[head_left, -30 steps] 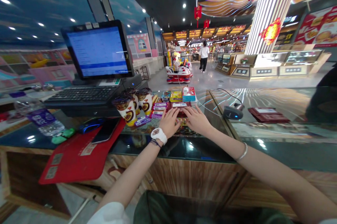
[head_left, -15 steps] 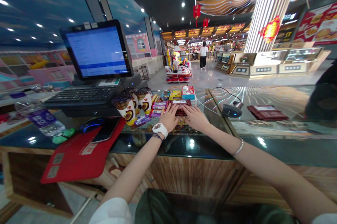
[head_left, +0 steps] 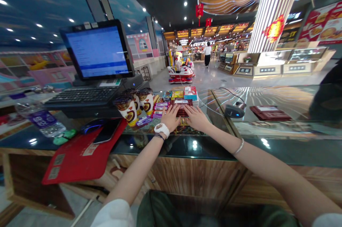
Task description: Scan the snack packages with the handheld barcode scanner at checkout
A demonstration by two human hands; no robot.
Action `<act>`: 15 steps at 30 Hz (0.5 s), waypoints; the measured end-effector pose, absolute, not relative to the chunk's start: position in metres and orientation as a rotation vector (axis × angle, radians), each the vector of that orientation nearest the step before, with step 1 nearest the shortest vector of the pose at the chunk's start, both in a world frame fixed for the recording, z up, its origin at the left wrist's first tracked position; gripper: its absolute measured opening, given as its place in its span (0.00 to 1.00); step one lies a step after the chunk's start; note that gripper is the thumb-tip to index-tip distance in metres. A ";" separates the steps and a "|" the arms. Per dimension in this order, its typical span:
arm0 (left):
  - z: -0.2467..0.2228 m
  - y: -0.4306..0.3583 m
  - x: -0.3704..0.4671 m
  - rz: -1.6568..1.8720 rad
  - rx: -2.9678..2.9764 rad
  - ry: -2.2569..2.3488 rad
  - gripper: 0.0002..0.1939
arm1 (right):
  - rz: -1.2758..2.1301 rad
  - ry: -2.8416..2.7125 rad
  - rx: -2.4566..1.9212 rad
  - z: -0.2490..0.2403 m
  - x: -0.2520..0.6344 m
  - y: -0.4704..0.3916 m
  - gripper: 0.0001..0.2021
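Note:
In the head view a small stack of dark brown packets point(head_left: 182, 112) lies on the glass counter, between my two hands. My left hand point(head_left: 171, 117) touches its left side, fingers stretched out. From the right, my right hand point(head_left: 197, 118) rests against the stack with its fingers also straight and apart. Thumbs and undersides of the hands are partly hidden. Just behind are a yellow pack point(head_left: 177, 95) and a pile of red, white and blue packs point(head_left: 190, 93). Purple-wrapped snacks point(head_left: 160, 109) lie left of my left hand.
Several patterned cups point(head_left: 146, 101) stand left of the snacks, near a monitor point(head_left: 97, 52) and keyboard point(head_left: 80, 94). A phone point(head_left: 108, 131) lies on a red mat point(head_left: 80, 161) by a water bottle point(head_left: 42, 122). To the right are a black scanner point(head_left: 234, 110) and more brown packets point(head_left: 269, 112).
Both hands stay at the brown stack, with only a slight shift. The person far off in the hall has moved a little.

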State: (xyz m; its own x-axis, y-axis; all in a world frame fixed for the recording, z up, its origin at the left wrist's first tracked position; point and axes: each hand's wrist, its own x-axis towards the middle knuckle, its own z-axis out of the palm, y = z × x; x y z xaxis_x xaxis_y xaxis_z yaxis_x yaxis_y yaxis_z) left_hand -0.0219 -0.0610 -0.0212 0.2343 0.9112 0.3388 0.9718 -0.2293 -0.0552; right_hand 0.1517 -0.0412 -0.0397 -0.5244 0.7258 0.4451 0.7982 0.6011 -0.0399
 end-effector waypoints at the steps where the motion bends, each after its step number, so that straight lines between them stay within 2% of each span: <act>1: -0.022 -0.061 -0.022 -0.341 -2.255 -1.768 0.31 | -0.233 -2.414 -1.220 -0.041 0.151 -0.041 0.31; 9: -0.020 -0.063 -0.023 -0.412 -2.245 -1.768 0.36 | -0.209 -2.436 -1.236 -0.037 0.159 -0.044 0.34; 15: -0.006 -0.079 0.010 -0.482 -2.242 -1.704 0.33 | -0.262 -2.356 -1.236 -0.024 0.202 -0.054 0.34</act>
